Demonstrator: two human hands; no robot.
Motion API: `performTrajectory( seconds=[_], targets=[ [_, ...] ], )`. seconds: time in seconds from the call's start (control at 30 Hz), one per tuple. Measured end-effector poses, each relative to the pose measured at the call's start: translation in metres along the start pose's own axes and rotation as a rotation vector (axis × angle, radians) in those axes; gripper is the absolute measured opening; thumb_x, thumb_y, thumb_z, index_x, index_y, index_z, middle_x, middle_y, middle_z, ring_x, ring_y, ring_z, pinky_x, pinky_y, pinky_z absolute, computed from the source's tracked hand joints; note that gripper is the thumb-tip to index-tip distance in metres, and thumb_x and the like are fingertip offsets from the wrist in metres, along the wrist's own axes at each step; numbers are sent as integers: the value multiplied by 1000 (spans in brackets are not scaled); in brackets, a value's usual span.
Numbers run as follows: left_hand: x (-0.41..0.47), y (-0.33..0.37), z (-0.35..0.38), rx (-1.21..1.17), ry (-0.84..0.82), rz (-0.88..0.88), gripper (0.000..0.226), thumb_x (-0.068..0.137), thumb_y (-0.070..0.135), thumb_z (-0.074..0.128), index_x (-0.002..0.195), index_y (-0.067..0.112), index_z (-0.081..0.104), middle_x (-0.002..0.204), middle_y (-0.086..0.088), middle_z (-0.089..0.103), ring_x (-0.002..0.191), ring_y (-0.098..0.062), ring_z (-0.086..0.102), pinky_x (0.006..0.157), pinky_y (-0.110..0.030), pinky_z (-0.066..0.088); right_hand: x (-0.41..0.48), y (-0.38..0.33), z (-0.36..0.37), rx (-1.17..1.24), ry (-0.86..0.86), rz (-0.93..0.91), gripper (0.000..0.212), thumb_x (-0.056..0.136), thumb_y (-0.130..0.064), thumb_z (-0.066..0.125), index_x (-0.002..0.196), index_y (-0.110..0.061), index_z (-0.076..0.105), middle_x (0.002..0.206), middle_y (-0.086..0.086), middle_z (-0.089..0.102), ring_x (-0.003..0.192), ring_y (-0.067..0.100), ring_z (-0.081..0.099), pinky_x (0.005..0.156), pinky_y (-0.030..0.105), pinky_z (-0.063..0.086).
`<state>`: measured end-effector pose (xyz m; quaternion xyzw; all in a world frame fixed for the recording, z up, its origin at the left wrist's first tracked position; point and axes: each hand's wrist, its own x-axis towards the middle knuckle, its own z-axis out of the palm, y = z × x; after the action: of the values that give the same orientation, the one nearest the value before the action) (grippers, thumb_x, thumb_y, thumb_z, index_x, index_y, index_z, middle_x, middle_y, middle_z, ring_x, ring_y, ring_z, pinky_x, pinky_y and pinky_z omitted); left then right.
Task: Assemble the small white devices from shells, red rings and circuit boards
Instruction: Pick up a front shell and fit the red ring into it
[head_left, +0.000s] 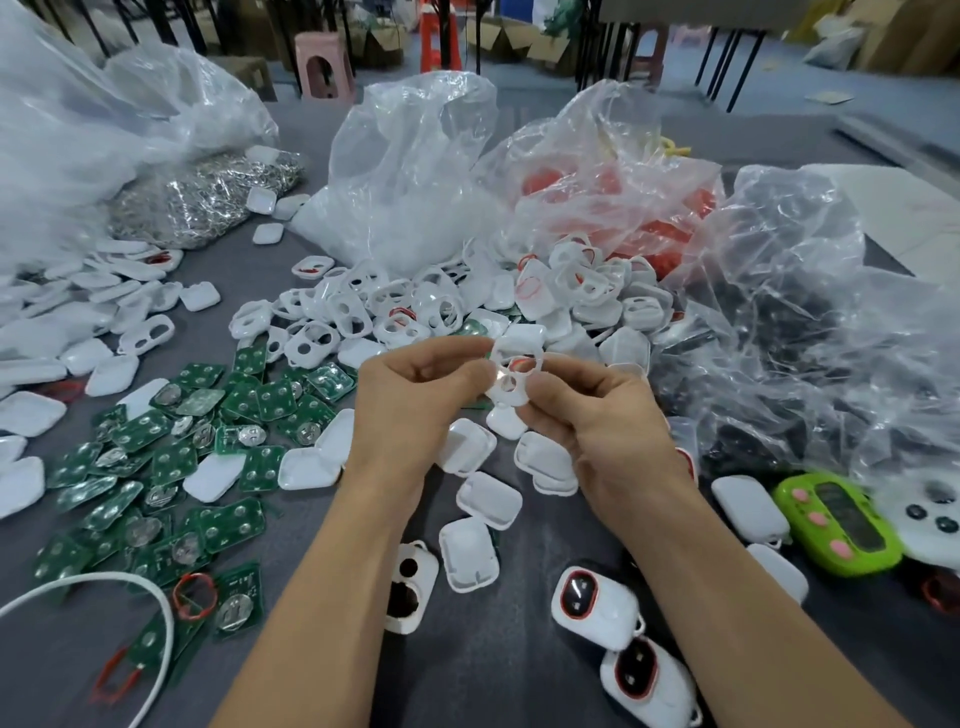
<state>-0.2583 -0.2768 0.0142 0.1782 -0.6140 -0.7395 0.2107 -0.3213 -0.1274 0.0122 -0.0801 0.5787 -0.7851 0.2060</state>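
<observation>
Both hands, left hand (415, 384) and right hand (597, 415), pinch a white shell (511, 371) above the worktop (493, 675), green circuit boards (171, 457) scattered leftward.

Pink stool (324, 65), cardboard boxes (511, 39), grey floor (769, 78)

Held shell (501, 353): white. Loose shells (441, 312): white. Circuit boards (171, 457): green, silver round dots. Rings (540, 183) inside clear bag (597, 135): red. Finished devices (592, 597): white, red-rimmed black windows. Gadget (836, 525): lime green, pink buttons. Table (493, 675): grey. Stool (324, 67): pink. Cable (165, 618): white.
</observation>
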Motion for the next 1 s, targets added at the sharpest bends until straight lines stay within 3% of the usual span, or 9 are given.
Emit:
performTrajectory(
  seconds=[0.1,0.23,0.33,0.47,0.63,0.73,0.8,0.87,1.0],
  targets=[
    [-5,-3,10,99,-45,9,33,71,39,81,104,40,80,96,2,80,93,-26,76,88,-42,62,-1,5,0,-303,27,-236,8,85,-4,80,92,-8,81,86,7,80,82,21,76,78,32,61],
    [-8,-2,17,78,-57,17,26,85,19,78,104,36,80,96,-9,79,84,-19,71,88,-46,61,-3,4,0,-202,-51,-195,20,87,6,73,99,-7,81,95,13,79,93,26,77,83,31,59],
    [-1,9,6,-275,46,-108,19,96,14,68,114,14,74,98,-6,78,92,-15,74,72,-34,64,1,-8,-4,-237,39,-203,27,81,0,72,94,-20,83,89,7,80,89,21,78,82,28,60],
    [2,21,-22,-843,60,-279,35,82,27,64,110,8,73,111,-14,76,93,-22,77,64,-25,63,33,-29,10,-572,167,-354,33,82,-5,72,74,-35,80,73,-14,77,68,0,71,62,13,51],
    [8,26,-46,-1155,111,-233,29,83,28,63,99,10,79,113,-13,75,84,-22,78,62,-23,62,94,-35,56,-1058,-69,-301,28,90,-4,63,93,-23,83,87,-9,78,68,-2,66,61,2,44],
    [10,26,-56,-1219,107,-152,31,86,29,62,105,9,76,108,-11,77,88,-22,78,63,-23,62,108,-21,87,-1114,-236,-266,27,88,-2,63,95,-18,84,93,-3,80,70,-8,65,61,0,43],
    [10,25,-59,-1235,99,-139,31,87,29,62,103,7,77,109,-12,76,89,-23,78,63,-24,63,113,-10,100,-1133,-266,-258,27,88,-2,62,97,-16,83,100,0,79,90,6,72,75,8,51],
    [9,24,-60,-1226,94,-139,32,88,30,62,107,9,77,110,-12,76,92,-22,77,66,-24,63,119,-2,109,-1269,-282,-275,26,88,1,57,99,-8,79,107,11,77,102,27,70,88,31,57],
    [10,24,-62,-1195,94,-150,33,86,30,63,109,12,77,109,-9,77,92,-20,77,67,-23,63,124,-9,119,-1577,-340,-278,26,93,-6,58,104,-21,77,102,6,74,97,30,67,80,37,56]
  ],
)
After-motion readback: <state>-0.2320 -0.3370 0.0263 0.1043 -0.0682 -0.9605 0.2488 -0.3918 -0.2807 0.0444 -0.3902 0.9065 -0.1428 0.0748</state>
